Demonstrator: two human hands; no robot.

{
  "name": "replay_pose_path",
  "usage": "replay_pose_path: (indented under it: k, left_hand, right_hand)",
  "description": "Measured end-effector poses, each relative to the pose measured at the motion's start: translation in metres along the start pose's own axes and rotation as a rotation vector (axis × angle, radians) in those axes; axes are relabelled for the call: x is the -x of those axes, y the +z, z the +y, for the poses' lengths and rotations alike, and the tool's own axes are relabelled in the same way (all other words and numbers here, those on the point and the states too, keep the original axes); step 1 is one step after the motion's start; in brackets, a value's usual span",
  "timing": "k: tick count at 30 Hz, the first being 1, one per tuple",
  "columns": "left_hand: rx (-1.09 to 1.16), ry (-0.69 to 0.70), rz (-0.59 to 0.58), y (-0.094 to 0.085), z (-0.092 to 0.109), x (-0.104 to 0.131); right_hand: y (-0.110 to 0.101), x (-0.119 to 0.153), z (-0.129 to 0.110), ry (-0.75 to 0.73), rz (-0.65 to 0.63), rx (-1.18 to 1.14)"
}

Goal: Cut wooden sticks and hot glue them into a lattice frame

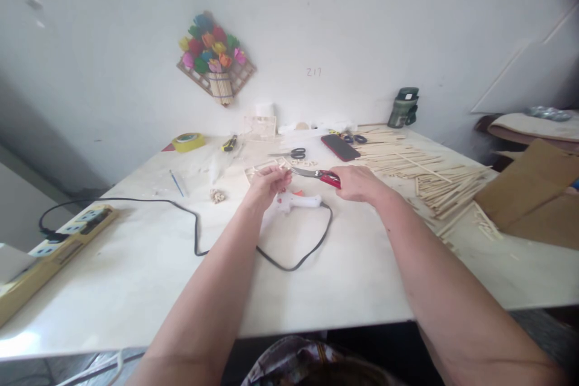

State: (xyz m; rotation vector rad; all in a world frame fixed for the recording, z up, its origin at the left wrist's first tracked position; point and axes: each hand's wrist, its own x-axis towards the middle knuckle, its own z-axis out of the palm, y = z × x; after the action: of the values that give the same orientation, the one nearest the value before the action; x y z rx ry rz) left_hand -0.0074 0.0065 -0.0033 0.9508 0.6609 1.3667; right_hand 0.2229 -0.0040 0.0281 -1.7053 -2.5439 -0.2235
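Looping nearest: a black cord curves over the pale counter, passes beneath the left forearm and meets the handle of a white glue gun.
Near left: a yellow power strip lies along the counter's edge, a black plug seated in one socket.
Left hand: the hand hovers just beyond the glue gun, fingers curled and bunched at the blade tips; what they hold, if anything, and how tightly they close cannot be told.
Right hand: the hand has its fingers closed around the red handles of metal-bladed shears, pointed toward the left hand.
Right side: brown cardboard sits beside thin wooden sticks spread in a loose heap.
Behind the hands: black-handled scissors lie near a dark, red-edged phone.
Back left: a roll of yellow tape rests near a yellow-and-black cutter.
Back right: a green bottle stands by the wall.
On the wall: a lattice ornament displays colorful flowers.
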Motion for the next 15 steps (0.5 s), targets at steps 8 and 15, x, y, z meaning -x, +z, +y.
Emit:
replay_pose_path:
  k: [8, 15]
  left_hand:
    - [-0.019, -0.018, 0.002, -0.0008, 0.0001, 0.0003]
    - [-0.052, -0.045, 0.012, 0.0007, 0.0013, 0.0008]
  right_hand:
    - [-0.004, 0.0028, -0.0027, -0.006, -0.005, -0.008]
    - [-0.0062, 0.0034, -0.0054, -0.006, -0.014, 0.009]
